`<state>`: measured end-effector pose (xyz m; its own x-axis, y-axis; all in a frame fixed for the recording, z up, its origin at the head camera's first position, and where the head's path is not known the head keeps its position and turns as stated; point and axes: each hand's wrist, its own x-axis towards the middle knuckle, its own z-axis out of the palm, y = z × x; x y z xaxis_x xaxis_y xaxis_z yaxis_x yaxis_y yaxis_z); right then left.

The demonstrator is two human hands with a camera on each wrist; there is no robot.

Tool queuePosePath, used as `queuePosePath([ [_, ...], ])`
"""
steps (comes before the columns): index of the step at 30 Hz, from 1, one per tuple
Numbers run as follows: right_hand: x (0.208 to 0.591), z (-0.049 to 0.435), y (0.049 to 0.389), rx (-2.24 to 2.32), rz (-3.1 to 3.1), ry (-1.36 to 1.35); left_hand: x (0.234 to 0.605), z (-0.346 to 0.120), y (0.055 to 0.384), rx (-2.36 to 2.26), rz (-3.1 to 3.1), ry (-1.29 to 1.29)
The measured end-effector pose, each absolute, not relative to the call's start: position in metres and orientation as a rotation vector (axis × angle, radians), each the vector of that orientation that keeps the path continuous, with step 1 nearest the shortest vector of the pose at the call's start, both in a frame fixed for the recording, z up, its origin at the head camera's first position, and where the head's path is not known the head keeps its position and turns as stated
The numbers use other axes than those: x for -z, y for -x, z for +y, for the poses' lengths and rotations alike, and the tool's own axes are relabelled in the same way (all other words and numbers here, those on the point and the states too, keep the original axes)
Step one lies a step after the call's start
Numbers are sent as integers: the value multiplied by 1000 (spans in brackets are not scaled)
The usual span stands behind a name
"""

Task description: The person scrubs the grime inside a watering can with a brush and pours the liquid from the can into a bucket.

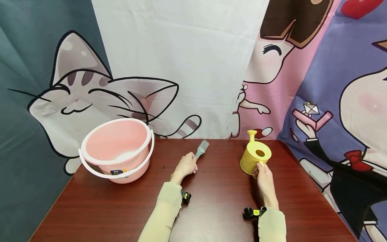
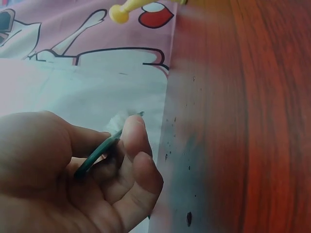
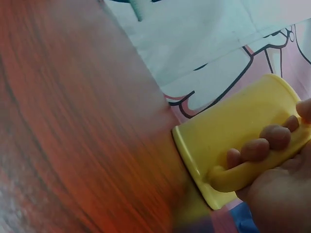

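Curled around its slim handle, the fingers of the left hand (image 1: 185,165) pinch a small teal fork (image 1: 203,147), thumb on one side and fingertips on the other. Right hand (image 1: 264,176) fingers wrap the side handle of a yellow watering can (image 1: 249,160), closed through the loop.

The fork is near the middle of the far part of the brown table (image 1: 211,208), its paler, pronged head angled away from the person and a little to the right. Seen from the left wrist, its handle looks thin, smooth and dark green; the head is partly hidden behind a fingertip and blurred.

To the right, near the far edge, the can shows a glossy, plain yellow body with a flat rim round its base, a round hole in its top and a short spout ending in a flared rose (image 1: 252,132). It is nearly upright in the head view; whether its base touches the wood is unclear. Well apart on the left stands a pink bucket (image 1: 130,162) with a white rim and white carrying handle.
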<state>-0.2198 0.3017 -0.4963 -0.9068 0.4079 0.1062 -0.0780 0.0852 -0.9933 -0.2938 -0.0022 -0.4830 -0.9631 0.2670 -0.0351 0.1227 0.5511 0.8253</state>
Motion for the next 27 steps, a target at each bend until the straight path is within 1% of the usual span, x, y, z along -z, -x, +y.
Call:
queuePosePath([
  [8, 495, 301, 219, -1972, -1958, 258, 481, -8, 285, -1420, 2616, -339],
  [14, 490, 300, 218, -1867, -2090, 288, 479, -16, 282, -1411, 2703, -396],
  [18, 480, 293, 213, -1800, -2166, 263, 480, -19, 281, -1396, 2783, -418],
  [22, 483, 291, 218, -1708, -2205, 192, 478, -24, 278, -1401, 2854, -435],
  [27, 489, 287, 224, -1524, -2285, 185, 475, -29, 275, -1400, 2897, -434],
])
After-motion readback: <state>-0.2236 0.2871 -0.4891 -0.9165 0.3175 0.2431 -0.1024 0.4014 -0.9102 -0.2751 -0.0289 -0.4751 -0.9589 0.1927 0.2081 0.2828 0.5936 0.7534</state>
